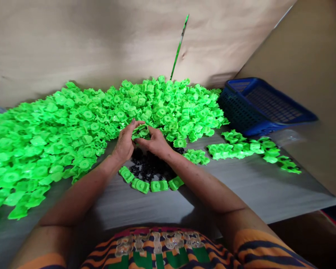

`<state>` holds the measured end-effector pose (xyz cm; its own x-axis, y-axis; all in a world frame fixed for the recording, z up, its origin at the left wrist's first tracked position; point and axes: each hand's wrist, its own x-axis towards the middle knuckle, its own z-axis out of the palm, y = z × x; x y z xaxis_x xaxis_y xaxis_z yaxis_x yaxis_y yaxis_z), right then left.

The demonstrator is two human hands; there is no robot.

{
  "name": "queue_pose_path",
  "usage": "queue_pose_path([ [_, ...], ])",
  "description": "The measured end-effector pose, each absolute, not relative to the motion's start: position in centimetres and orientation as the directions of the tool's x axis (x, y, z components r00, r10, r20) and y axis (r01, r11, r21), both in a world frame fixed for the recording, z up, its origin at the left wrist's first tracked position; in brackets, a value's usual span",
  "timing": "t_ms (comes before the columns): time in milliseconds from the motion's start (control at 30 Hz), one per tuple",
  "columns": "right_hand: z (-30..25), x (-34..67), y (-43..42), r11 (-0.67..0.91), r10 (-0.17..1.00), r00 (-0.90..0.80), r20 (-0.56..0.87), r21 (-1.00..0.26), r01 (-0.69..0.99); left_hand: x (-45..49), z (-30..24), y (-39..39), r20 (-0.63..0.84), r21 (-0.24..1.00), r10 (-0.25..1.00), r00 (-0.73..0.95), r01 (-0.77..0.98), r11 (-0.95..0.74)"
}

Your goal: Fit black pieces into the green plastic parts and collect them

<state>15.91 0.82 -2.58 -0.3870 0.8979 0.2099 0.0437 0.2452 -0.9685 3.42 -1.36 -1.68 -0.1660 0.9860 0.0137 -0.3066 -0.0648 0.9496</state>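
Both my hands hold one bright green plastic toy car body (141, 131), tipped so that black parts show in its hollow underside. My left hand (124, 142) grips its left end with closed fingers. From the right, my right hand (158, 143) pinches it, the thumb along the near edge. Below the hands lies a pile of small black plastic parts (154, 166), partly hidden by the right hand and forearm. Several green car bodies curve along its near side, among them one car body (159, 185) in front. Another car body (180, 143) sits just right of my right hand.
A large heap of green car bodies (84, 123) fills the back and left of the grey table (123, 213). Green cars (226, 150), some showing black wheels, line the right side. A blue basket (240, 112) leans there. A green-stained stick (179, 48) rises against the wooden wall.
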Motion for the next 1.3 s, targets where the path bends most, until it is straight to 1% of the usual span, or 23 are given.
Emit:
queue_pose_path([
  [67, -2.7, 16.0, 0.9, 0.180, 0.907, -0.389, 0.163, -0.984, 0.008, 3.6, -1.3, -1.6, -0.009, 0.929, 0.994, -0.113, -0.368, -0.034],
  [133, -2.7, 16.1, 1.2, 0.143, 0.919, -0.370, 0.139, -0.990, -0.017, 3.7, -1.1, -1.7, -0.004, 0.923, 0.998, -0.065, -0.383, -0.021],
  [233, -2.1, 16.6, 1.7, 0.139, 0.929, -0.343, 0.142, -0.990, -0.034, 3.2, -0.9, -1.8, 0.020, 0.942, 1.000, -0.019, -0.335, -0.025],
  [300, -1.1, 17.7, 2.2, 0.178, 0.930, -0.327, 0.167, -0.984, 0.005, 2.8, -1.0, -1.8, 0.060, 0.960, 0.997, -0.041, -0.271, -0.069],
  [367, 0.0, 19.8, 2.3, 0.253, 0.930, -0.299, 0.212, -0.962, 0.105, 2.4, -1.1, -1.8, 0.105, 0.969, 0.989, -0.105, -0.212, -0.126],
  [433, 0.9, 23.0, 1.8, 0.352, 0.927, -0.235, 0.293, -0.896, 0.271, 2.1, -1.2, -1.7, 0.153, 0.976, 0.982, -0.112, -0.137, -0.167],
  [467, 1.1, 25.0, 1.1, 0.399, 0.917, -0.194, 0.350, -0.834, 0.382, 2.0, -1.2, -1.7, 0.202, 0.975, 0.973, -0.112, -0.074, -0.210],
  [533, 0.7, 29.4, -0.9, 0.436, 0.872, -0.121, 0.475, -0.640, 0.633, 1.9, -0.9, -2.0, 0.331, 0.940, 0.940, -0.077, 0.111, -0.322],
  [600, -0.7, 34.1, -3.5, 0.378, 0.823, -0.093, 0.561, -0.418, 0.826, 1.9, -0.1, -2.9, 0.475, 0.836, 0.880, 0.021, 0.301, -0.459],
  [633, -1.7, 36.4, -4.8, 0.336, 0.813, -0.101, 0.574, -0.320, 0.886, 2.1, 0.5, -3.6, 0.545, 0.753, 0.833, 0.097, 0.379, -0.537],
  [667, -2.8, 38.6, -5.9, 0.282, 0.810, -0.100, 0.577, -0.235, 0.930, 2.5, 1.0, -4.5, 0.615, 0.650, 0.766, 0.187, 0.429, -0.627],
  [700, -4.0, 40.5, -7.0, 0.218, 0.818, -0.088, 0.568, -0.165, 0.962, 3.0, 1.6, -5.7, 0.688, 0.513, 0.662, 0.298, 0.445, -0.734],
  [733, -5.2, 42.1, -7.8, 0.162, 0.833, -0.077, 0.548, -0.108, 0.981, 3.7, 1.9, -7.0, 0.738, 0.372, 0.544, 0.400, 0.431, -0.822],
  [767, -6.3, 43.4, -8.5, 0.105, 0.851, -0.056, 0.523, -0.065, 0.992, 4.6, 2.1, -8.4, 0.745, 0.283, 0.451, 0.492, 0.379, -0.881],
  [800, -7.3, 44.3, -9.1, 0.050, 0.870, -0.027, 0.492, -0.034, 0.998, 5.5, 2.0, -9.9, 0.726, 0.249, 0.378, 0.574, 0.293, -0.923],
  [833, -8.1, 44.8, -9.5, 0.003, 0.888, 0.002, 0.459, -0.011, 1.000, 6.6, 1.6, -11.3, 0.694, 0.260, 0.319, 0.645, 0.188, -0.947],
  [933, -9.5, 44.5, -10.2, -0.091, 0.928, 0.080, 0.363, 0.013, 0.996, 9.2, -0.7, -14.8, 0.579, 0.267, 0.122, 0.806, -0.046, -0.962],
  [967, -9.7, 44.0, -10.3, -0.107, 0.936, 0.098, 0.337, 0.010, 0.994, 9.7, -1.7, -15.4, 0.542, 0.304, 0.089, 0.836, -0.097, -0.948],
  [1000, -9.8, 43.5, -10.5, -0.119, 0.942, 0.113, 0.317, 0.002, 0.993, 10.1, -2.7, -15.8, 0.502, 0.360, 0.105, 0.859, -0.097, -0.928],
  [1033, -9.8, 43.0, -10.7, -0.126, 0.947, 0.123, 0.298, -0.010, 0.992, 10.3, -3.7, -15.9, 0.464, 0.396, 0.148, 0.873, -0.055, -0.917],
  [1100, -9.7, 42.2, -11.2, -0.128, 0.957, 0.135, 0.256, -0.042, 0.991, 10.3, -5.3, -15.6, 0.433, 0.419, 0.169, 0.886, -0.032, -0.907],
  [1233, -9.4, 41.9, -12.6, -0.124, 0.974, 0.150, 0.168, -0.154, 0.980, 10.0, -7.5, -14.8, 0.374, 0.519, 0.152, 0.915, -0.070, -0.852],
  [1300, -9.2, 42.4, -13.2, -0.123, 0.978, 0.158, 0.137, -0.232, 0.965, 10.0, -8.2, -14.6, 0.350, 0.526, 0.141, 0.926, -0.070, -0.848],
])
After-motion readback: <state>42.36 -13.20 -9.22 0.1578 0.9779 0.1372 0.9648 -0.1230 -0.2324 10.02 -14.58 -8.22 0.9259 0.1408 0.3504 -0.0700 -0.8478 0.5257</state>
